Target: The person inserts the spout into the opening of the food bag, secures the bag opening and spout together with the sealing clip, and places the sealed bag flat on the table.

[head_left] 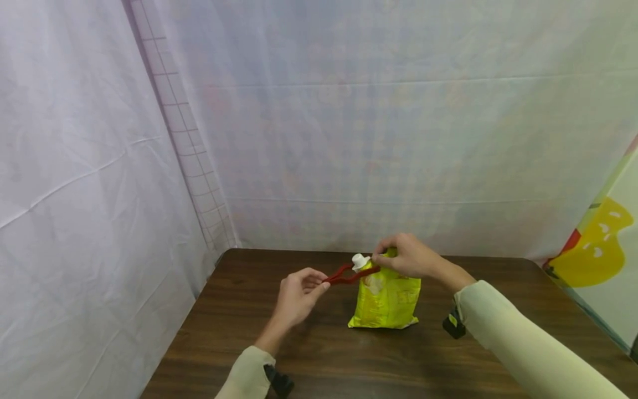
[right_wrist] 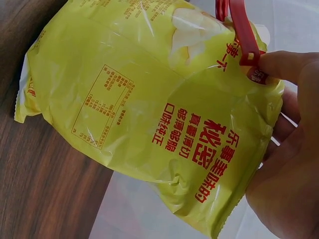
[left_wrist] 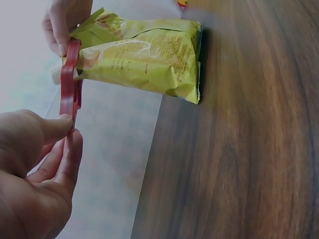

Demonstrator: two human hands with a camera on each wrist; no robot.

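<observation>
A yellow potato chip bag (head_left: 386,305) stands upright on the table. A red bag clip (left_wrist: 68,84) with a white spout cap (head_left: 359,261) lies across the bag's top corner, its two arms spread apart. My left hand (head_left: 296,296) pinches the joined end of the clip between thumb and fingers, to the left of the bag. With my right hand (head_left: 408,256) I hold the bag's top edge. In the right wrist view the right thumb (right_wrist: 279,64) presses by the clip's free end, and the fingers are partly hidden behind the bag.
The dark wood table (head_left: 239,343) runs under both forearms. White curtains (head_left: 374,138) hang behind it and along the left side. At the right is a white panel with a yellow painted shape (head_left: 598,252).
</observation>
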